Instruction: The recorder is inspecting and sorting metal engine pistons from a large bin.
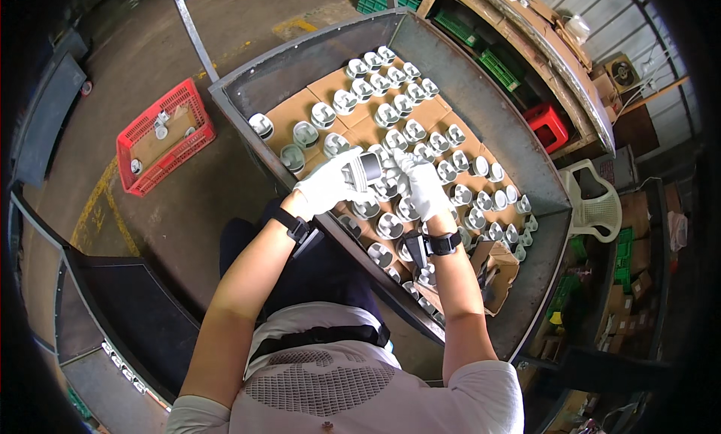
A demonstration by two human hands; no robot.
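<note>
White gloves cover both of my hands. My left hand (pixel 324 187) is closed around an engine piston (pixel 370 166), a silver metal part with a dark patch on its side. Just right of it, my right hand (pixel 422 187) has its fingers bent together; whether anything is in them is hidden. Both hands are above a metal bin (pixel 492 107) lined with brown cardboard (pixel 288 112). Many similar pistons (pixel 323 116) stand in rough rows on that cardboard, some partly covered by my hands and forearms.
A small open cardboard box (pixel 506 275) with dark items sits in the bin, right of my right forearm. On the floor to the left is a red plastic crate (pixel 144 183) holding a few metal parts. A white chair (pixel 597 201) and a cluttered workbench (pixel 518 39) stand beyond the bin.
</note>
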